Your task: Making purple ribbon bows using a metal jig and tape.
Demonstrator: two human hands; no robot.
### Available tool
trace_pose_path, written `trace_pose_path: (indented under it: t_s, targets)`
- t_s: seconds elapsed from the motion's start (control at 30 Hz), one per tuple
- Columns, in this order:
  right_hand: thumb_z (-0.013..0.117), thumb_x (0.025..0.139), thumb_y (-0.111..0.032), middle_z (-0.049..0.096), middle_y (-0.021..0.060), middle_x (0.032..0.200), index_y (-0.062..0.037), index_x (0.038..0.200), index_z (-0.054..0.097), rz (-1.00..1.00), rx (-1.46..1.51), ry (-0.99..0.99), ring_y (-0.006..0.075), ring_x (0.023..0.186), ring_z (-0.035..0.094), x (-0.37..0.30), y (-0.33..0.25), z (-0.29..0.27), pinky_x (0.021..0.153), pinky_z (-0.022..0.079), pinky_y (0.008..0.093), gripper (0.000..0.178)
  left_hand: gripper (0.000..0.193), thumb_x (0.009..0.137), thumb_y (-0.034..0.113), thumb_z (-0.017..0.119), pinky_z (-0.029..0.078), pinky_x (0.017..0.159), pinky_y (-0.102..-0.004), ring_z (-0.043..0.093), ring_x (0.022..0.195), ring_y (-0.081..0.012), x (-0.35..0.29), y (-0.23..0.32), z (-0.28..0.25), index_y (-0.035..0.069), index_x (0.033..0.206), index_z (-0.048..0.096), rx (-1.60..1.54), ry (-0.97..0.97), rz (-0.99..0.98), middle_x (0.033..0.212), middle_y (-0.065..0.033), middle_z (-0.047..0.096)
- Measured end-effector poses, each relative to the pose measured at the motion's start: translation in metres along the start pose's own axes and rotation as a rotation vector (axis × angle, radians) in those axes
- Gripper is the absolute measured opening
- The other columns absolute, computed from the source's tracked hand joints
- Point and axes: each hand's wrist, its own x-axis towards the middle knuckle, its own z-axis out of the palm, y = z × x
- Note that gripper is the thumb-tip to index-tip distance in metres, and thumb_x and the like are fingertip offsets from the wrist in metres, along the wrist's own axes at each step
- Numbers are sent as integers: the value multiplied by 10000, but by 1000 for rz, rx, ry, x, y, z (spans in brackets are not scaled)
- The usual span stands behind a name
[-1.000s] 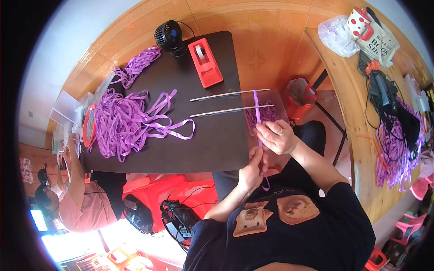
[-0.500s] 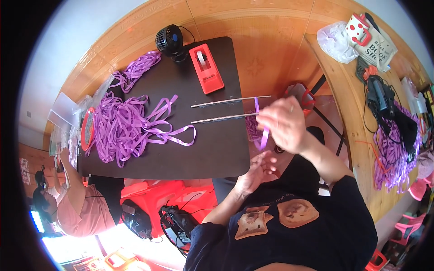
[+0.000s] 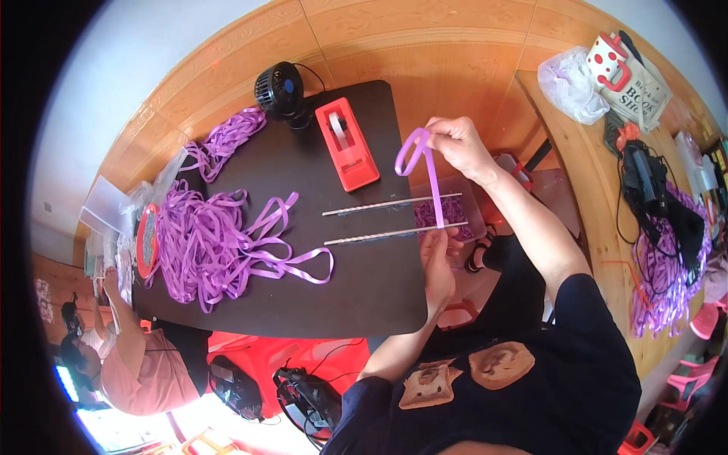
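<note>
My right hand (image 3: 460, 148) is raised off the dark table's right edge, pinching a purple ribbon (image 3: 435, 182) whose top curls into a loop. From there the ribbon runs down across two thin twisted metal rods, the far rod (image 3: 364, 206) and the near rod (image 3: 364, 237), which jut past the table edge. At the near rod, my left hand (image 3: 439, 265) has its fingertips closed around the ribbon's lower part; the exact grip is partly hidden. A large tangled heap of purple ribbon (image 3: 199, 246) lies on the table's left half.
On the dark table (image 3: 303, 303) stand a red tape dispenser (image 3: 356, 176) and a small black fan (image 3: 278, 89). Below its right edge sits a bin (image 3: 476, 216) of purple pieces. A wooden table (image 3: 599, 258) is at right; a person in pink (image 3: 148, 371) works at far left.
My right hand has risen away from the rods, drawing the ribbon up into a loop. My left hand has moved up to the near rod, its spread fingers now closed at the ribbon.
</note>
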Motion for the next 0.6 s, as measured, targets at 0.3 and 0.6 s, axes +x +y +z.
trace_pose_path:
  t_s: [0.3,0.6]
  targets:
    - [672,829,-106,619,-29,648,15,741,698,376,117,103,37,603,517,-22,54,-5,557,407,213,152,319,946,89,484,439,823,-251,541,970,-106,29,2,32,37,1260,470,41,151,276,1160,-52,544]
    - [619,839,-135,616,23,677,9,773,680,923,147,-10,105,577,559,-92,48,17,499,416,241,170,270,977,187,470,488,767,-249,562,967,-125,43,4,33,12,1175,526,283,168,439,1097,-64,571]
